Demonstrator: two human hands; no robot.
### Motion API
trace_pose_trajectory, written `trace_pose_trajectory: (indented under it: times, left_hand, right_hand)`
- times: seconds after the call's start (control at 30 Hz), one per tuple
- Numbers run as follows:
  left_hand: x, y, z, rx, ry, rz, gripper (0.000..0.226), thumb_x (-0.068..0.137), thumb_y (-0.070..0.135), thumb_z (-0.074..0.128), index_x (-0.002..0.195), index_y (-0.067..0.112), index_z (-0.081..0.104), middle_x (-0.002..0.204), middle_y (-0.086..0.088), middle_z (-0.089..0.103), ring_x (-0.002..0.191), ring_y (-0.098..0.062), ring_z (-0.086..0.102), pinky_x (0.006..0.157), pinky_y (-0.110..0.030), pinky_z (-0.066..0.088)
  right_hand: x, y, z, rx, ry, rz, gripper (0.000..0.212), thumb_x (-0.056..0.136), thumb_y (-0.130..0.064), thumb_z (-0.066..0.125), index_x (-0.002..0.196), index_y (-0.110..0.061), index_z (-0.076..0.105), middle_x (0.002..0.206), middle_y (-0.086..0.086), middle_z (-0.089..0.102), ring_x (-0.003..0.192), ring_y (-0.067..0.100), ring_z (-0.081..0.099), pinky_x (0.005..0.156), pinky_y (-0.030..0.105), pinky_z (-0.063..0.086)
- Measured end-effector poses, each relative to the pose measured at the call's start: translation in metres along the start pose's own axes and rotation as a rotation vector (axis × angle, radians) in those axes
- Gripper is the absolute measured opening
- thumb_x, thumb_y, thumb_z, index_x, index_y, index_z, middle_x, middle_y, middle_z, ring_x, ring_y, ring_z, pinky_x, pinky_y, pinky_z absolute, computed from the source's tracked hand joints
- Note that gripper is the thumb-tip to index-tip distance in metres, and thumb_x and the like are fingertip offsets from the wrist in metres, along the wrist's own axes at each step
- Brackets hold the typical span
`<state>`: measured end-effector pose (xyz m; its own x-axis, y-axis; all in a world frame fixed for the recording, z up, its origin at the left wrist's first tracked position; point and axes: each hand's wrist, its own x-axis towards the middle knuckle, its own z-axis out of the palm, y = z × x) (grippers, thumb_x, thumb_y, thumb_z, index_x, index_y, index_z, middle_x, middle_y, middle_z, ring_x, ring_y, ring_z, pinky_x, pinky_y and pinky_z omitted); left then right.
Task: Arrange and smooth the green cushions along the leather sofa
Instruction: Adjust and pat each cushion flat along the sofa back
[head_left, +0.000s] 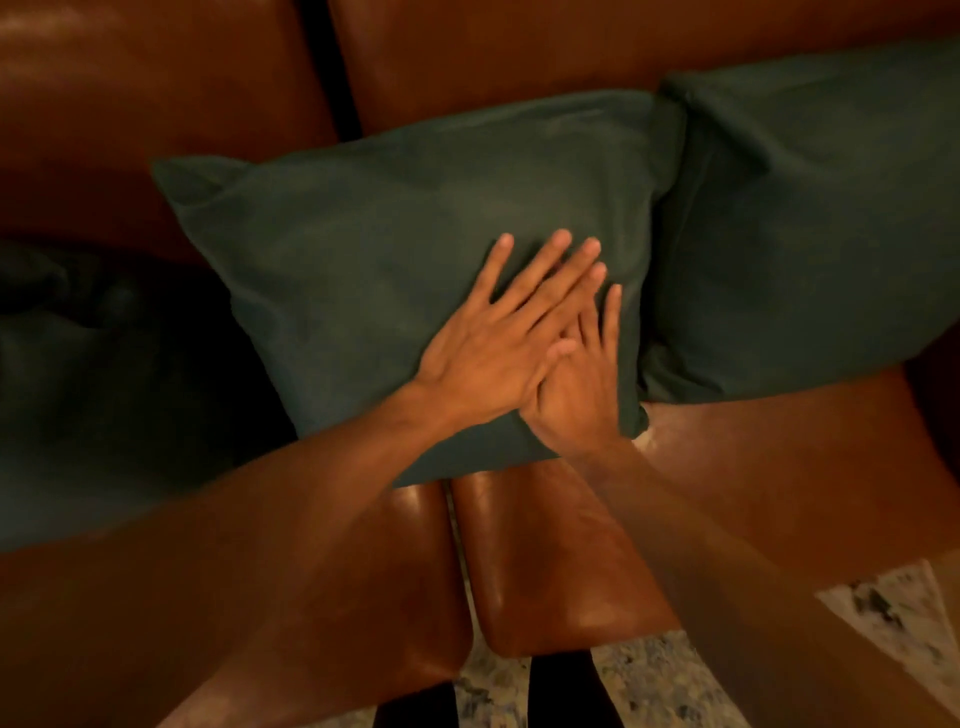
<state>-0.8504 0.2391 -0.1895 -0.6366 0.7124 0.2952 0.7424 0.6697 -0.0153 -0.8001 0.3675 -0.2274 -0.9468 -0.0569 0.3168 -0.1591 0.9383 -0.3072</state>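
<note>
A dark green cushion leans against the back of the brown leather sofa, straddling the gap between two seat pads. My left hand lies flat on its lower right face, fingers spread. Under it, partly covered, my right hand also presses flat on the cushion near its right edge. A second green cushion stands to the right, touching the first. A third green cushion lies in shadow at the left, partly hidden by my left forearm.
The sofa's front edge runs across the bottom of the view, with speckled stone floor below it. A dark gap splits the two seat pads in front of the middle cushion.
</note>
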Motion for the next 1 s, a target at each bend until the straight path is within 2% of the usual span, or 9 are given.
trace_pose_trajectory:
  times: [0.1,0.23,0.3,0.37,0.53,0.63,0.7,0.8,1.0]
  left_hand:
    - [0.005,-0.012,0.015,0.023,-0.04,-0.003,0.066,0.11,0.046,0.012,0.163,0.009,0.007,0.172,-0.01,0.009,0.159,-0.029,0.007,0.127,-0.051,-0.006]
    - [0.003,-0.016,0.029,0.02,-0.007,0.039,0.067,0.11,0.049,0.014,0.163,0.009,0.009,0.172,-0.01,0.01,0.159,-0.029,0.008,0.128,-0.05,-0.006]
    - [0.004,-0.017,0.035,0.023,0.008,0.042,0.067,0.11,0.048,0.016,0.164,0.008,0.009,0.172,-0.01,0.01,0.159,-0.029,0.007,0.128,-0.05,-0.006]
    - [0.005,-0.019,0.038,0.034,0.019,0.026,0.067,0.11,0.048,0.02,0.164,0.008,0.009,0.172,-0.01,0.01,0.159,-0.029,0.006,0.128,-0.05,-0.006]
    - [0.005,-0.017,0.041,0.042,0.03,0.005,0.068,0.11,0.047,0.026,0.164,0.008,0.01,0.172,-0.009,0.009,0.159,-0.028,0.005,0.128,-0.05,-0.005]
    - [0.006,-0.015,0.037,0.05,0.02,-0.009,0.068,0.109,0.045,0.027,0.164,0.008,0.009,0.172,-0.009,0.008,0.159,-0.028,0.004,0.128,-0.05,-0.004]
    - [0.007,-0.012,0.031,0.062,0.015,-0.038,0.068,0.109,0.045,0.028,0.164,0.008,0.01,0.172,-0.01,0.008,0.159,-0.029,0.005,0.128,-0.051,-0.003]
    - [0.004,-0.009,0.02,0.079,-0.002,-0.058,0.067,0.109,0.042,0.03,0.163,0.007,0.012,0.172,-0.011,0.01,0.159,-0.03,0.006,0.128,-0.053,-0.003]
    - [-0.002,-0.003,0.0,0.041,-0.004,-0.168,0.069,0.104,0.042,0.039,0.161,0.006,0.023,0.17,-0.012,0.02,0.158,-0.032,0.014,0.126,-0.061,0.001]
  right_hand:
    - [0.006,0.005,0.017,-0.01,0.034,0.004,0.068,0.099,-0.025,0.049,0.161,-0.006,0.027,0.171,0.0,0.013,0.161,0.027,0.006,0.131,0.051,0.0]
    - [0.001,0.014,0.036,-0.007,0.105,0.016,0.064,0.104,-0.03,0.037,0.164,-0.013,0.02,0.173,-0.005,0.006,0.162,0.019,-0.005,0.131,0.051,-0.002]
    - [-0.012,0.025,0.043,-0.001,0.147,0.03,0.06,0.11,-0.035,0.025,0.166,-0.02,0.012,0.174,-0.004,0.005,0.162,0.023,0.002,0.13,0.054,0.0]
    - [-0.035,0.044,0.048,0.005,0.162,0.068,0.06,0.111,-0.041,0.02,0.166,-0.02,0.012,0.175,-0.001,0.007,0.162,0.029,0.011,0.129,0.059,0.005]
    - [-0.12,0.084,0.052,0.061,0.006,0.318,0.065,0.111,-0.043,0.017,0.162,-0.003,0.023,0.172,0.013,0.019,0.159,0.033,0.02,0.123,0.067,0.023]
    - [-0.129,0.089,0.044,0.06,-0.091,0.335,0.067,0.111,-0.043,0.016,0.162,0.0,0.025,0.171,0.013,0.022,0.159,0.031,0.023,0.123,0.065,0.024]
    - [-0.123,0.085,0.032,0.062,-0.084,0.333,0.064,0.111,-0.039,0.022,0.161,-0.001,0.027,0.171,0.013,0.024,0.159,0.031,0.024,0.123,0.065,0.024]
    - [-0.106,0.069,0.008,0.106,0.024,0.271,0.059,0.11,-0.03,0.031,0.161,-0.002,0.029,0.17,0.014,0.026,0.159,0.031,0.024,0.124,0.063,0.024]
    - [-0.001,0.021,-0.031,0.177,0.157,-0.108,0.056,0.111,-0.03,0.031,0.159,-0.002,0.031,0.168,0.017,0.028,0.159,0.032,0.023,0.128,0.059,0.019]
